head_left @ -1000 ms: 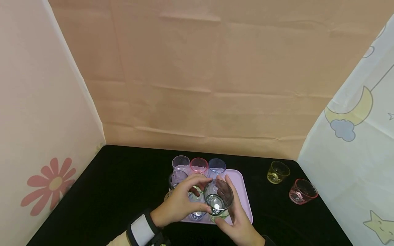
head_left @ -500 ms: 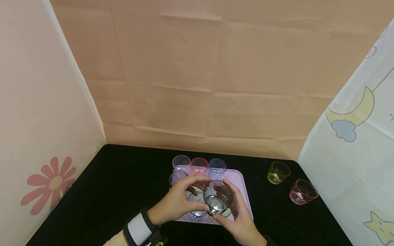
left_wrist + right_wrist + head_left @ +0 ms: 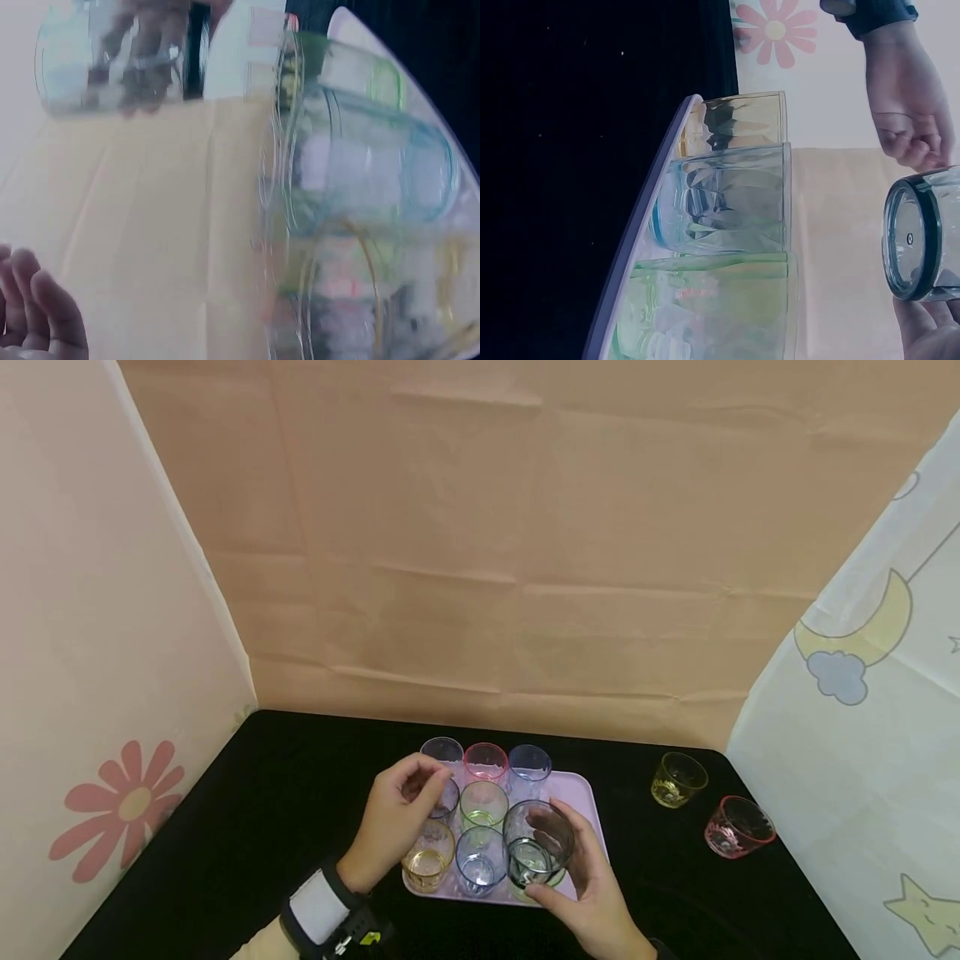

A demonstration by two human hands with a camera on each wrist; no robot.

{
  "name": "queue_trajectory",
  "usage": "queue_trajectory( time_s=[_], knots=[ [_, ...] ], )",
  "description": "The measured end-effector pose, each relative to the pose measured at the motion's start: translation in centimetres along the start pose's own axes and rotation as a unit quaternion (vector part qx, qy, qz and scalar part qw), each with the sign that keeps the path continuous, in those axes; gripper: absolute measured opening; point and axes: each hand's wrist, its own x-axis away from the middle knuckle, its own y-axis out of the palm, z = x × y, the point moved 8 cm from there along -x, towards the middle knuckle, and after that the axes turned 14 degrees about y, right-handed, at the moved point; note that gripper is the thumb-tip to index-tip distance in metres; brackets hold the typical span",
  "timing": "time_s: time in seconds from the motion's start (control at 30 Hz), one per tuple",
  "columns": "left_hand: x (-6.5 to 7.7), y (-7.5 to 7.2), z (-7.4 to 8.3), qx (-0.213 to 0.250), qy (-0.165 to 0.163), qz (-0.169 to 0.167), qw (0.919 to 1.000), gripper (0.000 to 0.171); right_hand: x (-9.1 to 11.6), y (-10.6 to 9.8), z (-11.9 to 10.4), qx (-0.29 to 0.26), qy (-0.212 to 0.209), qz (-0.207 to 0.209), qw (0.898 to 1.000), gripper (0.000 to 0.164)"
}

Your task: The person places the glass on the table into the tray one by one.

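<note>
My right hand (image 3: 600, 893) grips a grey drinking glass (image 3: 538, 835) by its side, fingers behind and thumb in front. The glass is held above the front right of a lilac tray (image 3: 588, 814), overlapping a green glass (image 3: 712, 307) beneath it. In the right wrist view the grey glass's base (image 3: 909, 238) faces the camera. My left hand (image 3: 392, 822) is off the glass, fingers loosely bent and holding nothing, over the tray's left side. It partly covers a purple-tinted glass (image 3: 448, 800). Near it stand an amber glass (image 3: 427, 860) and a light blue glass (image 3: 480, 864).
Along the tray's back stand a clear glass (image 3: 442, 750), a pink-rimmed glass (image 3: 486, 764) and a blue glass (image 3: 529, 764); a green-rimmed glass (image 3: 483, 806) is mid-tray. On the black table (image 3: 322, 793), a yellow glass (image 3: 678, 781) and a red-pink glass (image 3: 738, 828) stand at the right.
My left hand has let go of the grey glass and moved left and back, uncovering the amber and green-rimmed glasses. My right hand keeps the glass, shifted slightly right.
</note>
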Motion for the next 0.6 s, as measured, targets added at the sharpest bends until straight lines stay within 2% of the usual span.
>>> queue_trajectory(
  time_s=[0.07,0.13,0.23,0.3,0.4,0.5,0.6],
  knots=[
    [0.0,-1.2,-0.8,-0.016,-0.012,0.035,0.9992,0.007,0.1,-0.1,-0.1,0.0,-0.005,0.004,1.0,0.086],
    [0.2,-2.4,-1.8,-0.044,-0.037,0.067,0.9961,0.008,0.2,-0.3,-0.2,0.002,-0.013,0.006,1.0,0.086],
    [1.0,-4.3,-3.7,-0.093,-0.103,0.108,0.9845,0.012,0.4,-0.6,-0.2,0.002,-0.015,0.009,1.0,0.087],
    [1.8,-5.3,-5.2,-0.117,-0.151,0.117,0.9747,0.015,0.5,-0.8,-0.1,0.002,-0.012,0.01,1.0,0.087],
    [3.1,-6.0,-7.6,-0.13,-0.211,0.097,0.9638,0.018,0.6,-1.2,-0.2,0.003,-0.006,0.015,1.0,0.087],
    [4.6,-5.9,-9.8,-0.129,-0.262,0.047,0.9553,0.021,0.7,-1.6,-0.2,0.009,0.003,0.022,1.0,0.086],
    [6.1,-5.5,-11.5,-0.126,-0.298,-0.001,0.9462,0.024,0.8,-2.0,-0.2,0.019,0.009,0.028,0.999,0.086]
  ],
)
